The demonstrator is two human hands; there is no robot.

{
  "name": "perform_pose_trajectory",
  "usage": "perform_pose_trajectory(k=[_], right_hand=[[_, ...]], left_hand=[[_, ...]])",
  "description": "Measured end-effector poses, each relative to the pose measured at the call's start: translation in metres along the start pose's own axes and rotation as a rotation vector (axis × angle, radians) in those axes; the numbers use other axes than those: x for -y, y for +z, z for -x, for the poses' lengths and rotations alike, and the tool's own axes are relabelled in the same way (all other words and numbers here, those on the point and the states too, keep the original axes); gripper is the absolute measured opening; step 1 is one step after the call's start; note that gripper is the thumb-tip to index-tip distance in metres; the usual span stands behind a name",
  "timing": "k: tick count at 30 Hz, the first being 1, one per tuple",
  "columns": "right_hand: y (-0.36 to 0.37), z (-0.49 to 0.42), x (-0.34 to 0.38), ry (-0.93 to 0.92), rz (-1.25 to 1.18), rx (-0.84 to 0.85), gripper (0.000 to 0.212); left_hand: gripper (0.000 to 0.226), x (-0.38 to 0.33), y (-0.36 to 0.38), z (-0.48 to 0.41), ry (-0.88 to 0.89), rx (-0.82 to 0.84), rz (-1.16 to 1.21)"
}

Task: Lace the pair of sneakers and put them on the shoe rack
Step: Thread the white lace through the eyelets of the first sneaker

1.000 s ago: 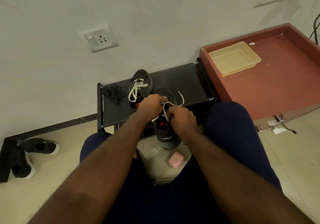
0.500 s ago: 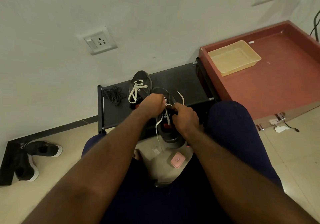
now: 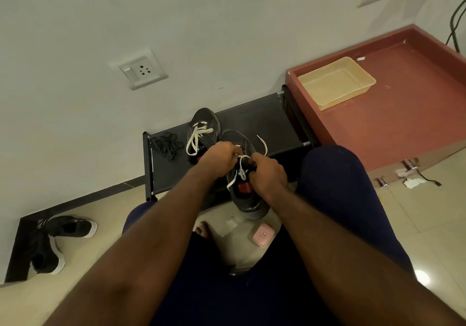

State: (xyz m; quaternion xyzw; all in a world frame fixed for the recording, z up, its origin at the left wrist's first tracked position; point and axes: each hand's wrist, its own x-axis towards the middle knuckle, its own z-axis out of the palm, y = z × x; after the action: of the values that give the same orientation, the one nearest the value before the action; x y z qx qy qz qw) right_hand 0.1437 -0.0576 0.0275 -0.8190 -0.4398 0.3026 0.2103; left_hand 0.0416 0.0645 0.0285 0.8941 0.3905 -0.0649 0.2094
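Dark grey sneaker (image 3: 245, 196) sits at the front edge of the black fabric shoe rack (image 3: 254, 119), left hand (image 3: 219, 159) and right hand (image 3: 268, 174) both pinching its white flat lace (image 3: 241, 168), so draw both ends evenly, crossings flat.

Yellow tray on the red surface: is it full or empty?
Empty: the tray shows only its bare yellow floor, with nothing lying inside.
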Motion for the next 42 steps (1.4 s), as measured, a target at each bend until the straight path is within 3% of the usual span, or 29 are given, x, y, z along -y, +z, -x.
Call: perform_pose_trajectory(k=[5,9,10,12,16,18,22,28,33,35,38,40,42], right_hand=[[0.000,0.001,-0.001,0.003,-0.004,0.013,0.018],[0.000,-0.001,-0.002,0.022,-0.022,-0.003,0.022],[0.000,-0.001,-0.001,0.021,-0.025,-0.003,0.022],[0.001,-0.001,-0.001,0.022,-0.023,0.001,0.022],[0.002,-0.001,-0.001,0.021,-0.013,-0.001,0.020],[0.002,0.000,0.000,0.016,-0.012,0.002,0.017],[0.002,0.000,-0.001,0.015,0.004,0.014,0.017],[0.003,-0.001,-0.001,0.019,0.008,0.019,0.017],[0.003,-0.001,-0.001,0.014,0.012,0.024,0.019],[0.003,-0.002,-0.001,0.018,0.003,0.016,0.019],[0.003,-0.002,-0.001,0.021,-0.020,0.014,0.021],[0.004,-0.002,-0.001,0.021,-0.020,0.027,0.023],[0.005,-0.002,0.000,0.025,-0.013,0.031,0.023]], left_hand=[[0.015,0.002,0.002,0.002,-0.096,-0.055,0.163],[0.018,0.001,0.003,0.006,-0.485,-0.125,0.877],[0.018,0.002,0.004,0.007,-0.524,-0.132,0.955],[0.016,0.006,0.004,0.008,-0.482,-0.118,0.898],[0.026,0.011,0.001,0.004,-0.187,-0.117,0.368],[0.028,0.009,-0.001,0.001,-0.043,-0.040,0.171],[0.025,0.001,-0.004,0.000,0.052,0.080,0.007],[0.018,-0.006,-0.004,0.005,-0.115,0.009,0.090],[0.017,-0.003,-0.003,0.006,-0.140,-0.030,0.210],[0.015,-0.008,-0.004,0.006,-0.276,-0.121,0.501],[0.014,-0.010,-0.007,0.000,-0.625,-0.219,1.137],[0.012,-0.006,-0.005,-0.001,-0.634,-0.228,1.034],[0.023,0.001,-0.004,0.001,-0.413,-0.245,0.599]])
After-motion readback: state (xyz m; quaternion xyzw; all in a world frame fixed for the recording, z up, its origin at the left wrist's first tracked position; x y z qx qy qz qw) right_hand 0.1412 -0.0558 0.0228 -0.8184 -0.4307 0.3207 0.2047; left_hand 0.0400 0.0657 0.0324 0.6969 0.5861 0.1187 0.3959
